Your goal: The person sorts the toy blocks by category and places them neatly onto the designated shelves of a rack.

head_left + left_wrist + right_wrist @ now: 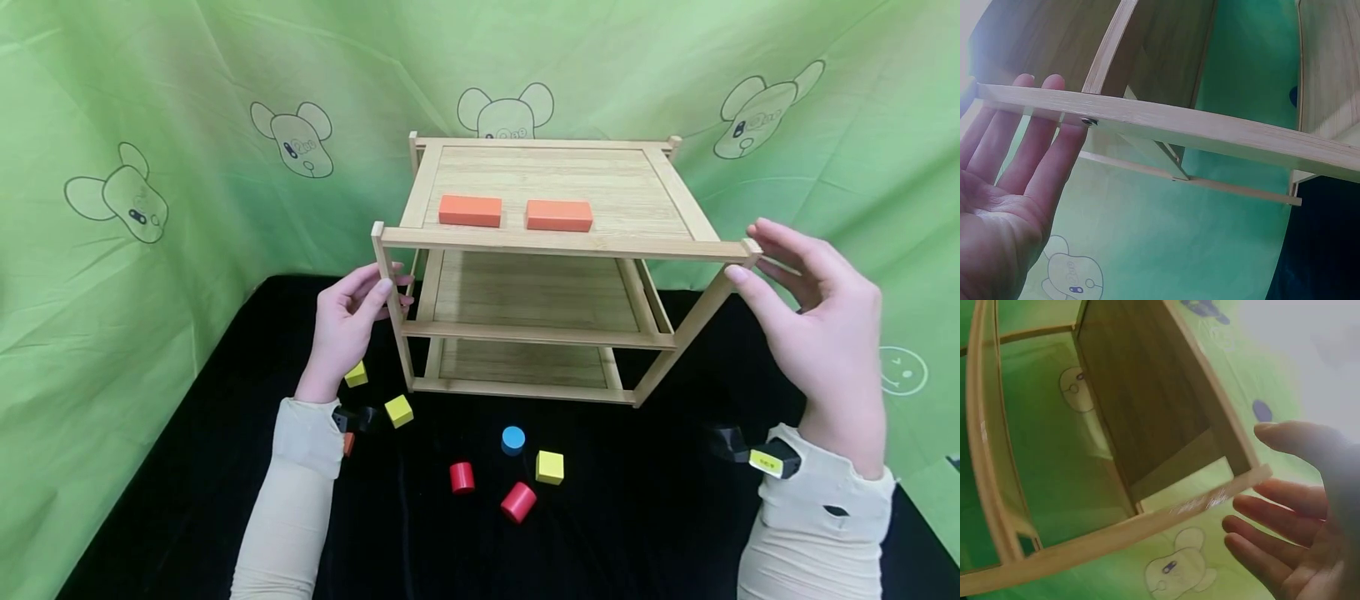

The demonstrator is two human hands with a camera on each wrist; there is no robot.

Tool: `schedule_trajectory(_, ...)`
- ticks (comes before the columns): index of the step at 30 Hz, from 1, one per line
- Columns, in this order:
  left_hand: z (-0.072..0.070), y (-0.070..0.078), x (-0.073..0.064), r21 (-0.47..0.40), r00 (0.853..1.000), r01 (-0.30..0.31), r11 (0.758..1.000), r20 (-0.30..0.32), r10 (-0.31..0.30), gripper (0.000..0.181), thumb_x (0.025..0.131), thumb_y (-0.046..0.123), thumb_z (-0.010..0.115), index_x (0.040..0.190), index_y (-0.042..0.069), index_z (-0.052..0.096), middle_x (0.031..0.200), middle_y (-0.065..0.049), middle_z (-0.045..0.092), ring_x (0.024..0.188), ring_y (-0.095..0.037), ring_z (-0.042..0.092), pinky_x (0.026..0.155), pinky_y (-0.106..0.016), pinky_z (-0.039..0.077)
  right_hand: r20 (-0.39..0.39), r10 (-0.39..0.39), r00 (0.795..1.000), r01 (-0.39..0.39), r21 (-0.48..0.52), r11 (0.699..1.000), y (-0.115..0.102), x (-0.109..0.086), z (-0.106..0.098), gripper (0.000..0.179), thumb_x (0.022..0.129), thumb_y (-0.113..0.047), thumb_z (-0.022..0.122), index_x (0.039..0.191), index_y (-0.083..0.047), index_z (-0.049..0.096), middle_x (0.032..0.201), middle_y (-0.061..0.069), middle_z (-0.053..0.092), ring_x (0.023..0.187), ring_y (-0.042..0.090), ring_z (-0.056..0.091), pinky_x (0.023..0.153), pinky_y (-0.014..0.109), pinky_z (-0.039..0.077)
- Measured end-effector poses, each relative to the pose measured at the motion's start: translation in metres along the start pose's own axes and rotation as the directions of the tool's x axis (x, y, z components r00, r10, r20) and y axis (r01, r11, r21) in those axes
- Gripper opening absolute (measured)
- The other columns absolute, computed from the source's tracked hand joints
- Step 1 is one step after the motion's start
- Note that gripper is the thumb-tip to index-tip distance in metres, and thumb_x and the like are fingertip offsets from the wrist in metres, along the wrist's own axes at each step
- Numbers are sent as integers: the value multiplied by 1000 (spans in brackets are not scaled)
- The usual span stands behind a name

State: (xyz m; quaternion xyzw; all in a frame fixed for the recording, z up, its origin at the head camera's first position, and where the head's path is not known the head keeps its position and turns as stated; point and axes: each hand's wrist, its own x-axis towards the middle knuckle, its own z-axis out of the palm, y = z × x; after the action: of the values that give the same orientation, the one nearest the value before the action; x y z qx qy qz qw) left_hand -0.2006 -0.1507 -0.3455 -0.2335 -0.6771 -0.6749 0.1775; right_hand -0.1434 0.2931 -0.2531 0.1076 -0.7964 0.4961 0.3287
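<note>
A three-tier wooden shelf rack (555, 175) stands in front of me. My left hand (348, 312) holds its left front post (397, 333), thumb in front and fingers passing behind; the left wrist view shows the fingers (1041, 144) stretched across behind the post. At the top right front corner my right hand (821, 308) is raised with fingers spread loosely. In the right wrist view, the right fingers (1272, 519) and thumb are around the post's end without closing on it. Two orange blocks (470, 211) (558, 216) lie side by side on the top shelf.
On the black cloth (600, 533) lie red cylinders (462, 477) (518, 502), a blue cylinder (513, 440) and yellow cubes (550, 467) (399, 411) (356, 374). An orange piece (348, 443) is partly hidden by my left wrist. Green curtain (187, 83) surrounds the back and sides.
</note>
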Motion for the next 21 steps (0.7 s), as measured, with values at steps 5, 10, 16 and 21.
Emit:
schedule_trajectory(5, 0, 0, 0, 2, 1000, 1, 1000, -3, -1, 28, 106, 12, 57, 129, -2, 66, 113, -18, 72, 90, -47, 69, 81, -43, 61, 70, 80, 994, -88, 109, 990, 18, -6, -4, 48, 87, 11, 73, 133, 1, 66, 119, 1, 72, 104, 8, 68, 89, 13, 50)
schedule_trajectory(10, 1, 0, 0, -2, 1000, -4, 1000, -5, 4, 28, 106, 12, 58, 129, -2, 66, 113, -19, 73, 90, -50, 68, 80, -47, 60, 122, 126, 984, -137, 82, 987, 32, -11, -6, 45, 91, 6, 72, 135, -2, 65, 112, -7, 72, 102, 5, 66, 87, 9, 49)
schedule_trajectory(16, 1, 0, 0, -15, 1000, 0, 1000, -6, 0, 28, 106, 11, 58, 129, -3, 66, 113, -19, 72, 90, -50, 68, 81, -46, 60, 174, 99, 980, -142, 259, 955, 48, -13, -1, 41, 93, 8, 69, 133, 5, 64, 115, 4, 73, 102, 11, 67, 88, 12, 50)
schedule_trajectory(21, 0, -1, 0, -17, 1000, -7, 1000, -7, 7, 28, 105, 12, 59, 129, -3, 66, 112, -19, 73, 88, -43, 71, 80, -45, 61, 216, 74, 974, -140, 306, 942, 56, -16, 3, 38, 95, 8, 66, 132, 8, 62, 118, 7, 73, 106, 13, 68, 91, 15, 50)
